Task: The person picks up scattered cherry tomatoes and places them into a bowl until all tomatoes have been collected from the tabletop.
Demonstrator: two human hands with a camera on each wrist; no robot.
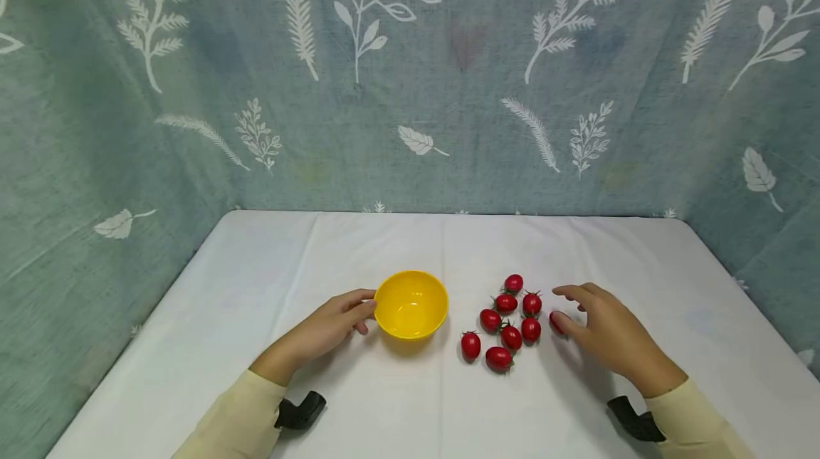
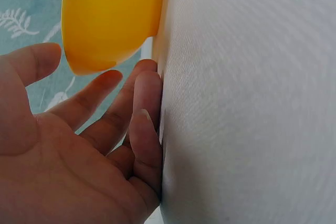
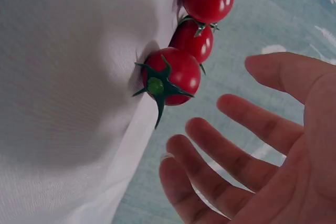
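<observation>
A yellow bowl (image 1: 410, 308) stands upright on the white-covered table. At its left side is my left hand (image 1: 332, 325), thumb and index fingertips close to the rim, the fingers loosely bent. In the left wrist view the bowl (image 2: 113, 19) is beyond the spread fingertips; whether they touch it I cannot tell. To the right lie several red cherry tomatoes (image 1: 510, 337) with green stems. My right hand (image 1: 608, 338) hovers beside a single cherry tomato (image 1: 555, 324), which its thumb partly hides. In the right wrist view the fingers are spread, apart from the nearest tomato (image 3: 181, 74).
White cloth (image 1: 359, 402) covers the table. A grey-green curtain (image 1: 410, 124) with white leaf prints hangs behind it and along both sides. A black wrist strap piece (image 1: 301, 413) is on the left sleeve, another black piece (image 1: 634, 420) on the right.
</observation>
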